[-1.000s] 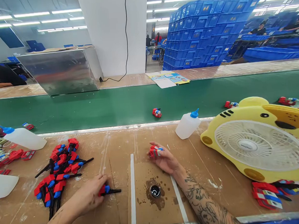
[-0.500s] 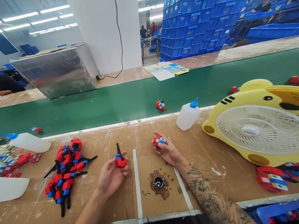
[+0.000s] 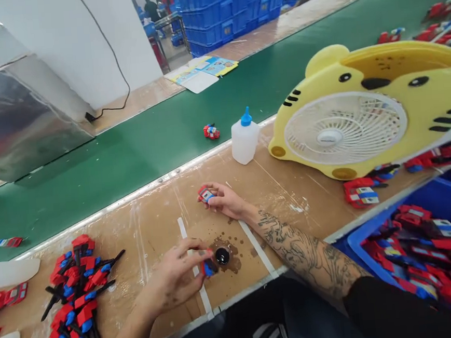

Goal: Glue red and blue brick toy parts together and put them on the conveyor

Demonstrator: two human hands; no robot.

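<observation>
My left hand (image 3: 179, 272) pinches a red and blue toy piece (image 3: 209, 267) with a black part, tilted down beside a small round black cup of dark liquid (image 3: 222, 256). Whether the piece touches the cup I cannot tell. Further back, my right hand (image 3: 226, 199) has its fingers closed around a red, white and blue toy vehicle part (image 3: 204, 194). Wet spots surround the cup on the cardboard (image 3: 237, 241). To the left of my left hand lies a pile of red and blue pieces with black rods (image 3: 79, 290).
A white squeeze bottle with blue tip (image 3: 244, 139) stands near the green belt (image 3: 149, 144), which carries a small toy (image 3: 211, 131). A yellow animal-shaped fan (image 3: 339, 129) is at right. Below it, a blue bin (image 3: 358, 236) holds red toys.
My left hand has turned over and brought its piece right, down beside the cup. My right hand still holds its part. The view has swung right, showing more of the blue bin.
</observation>
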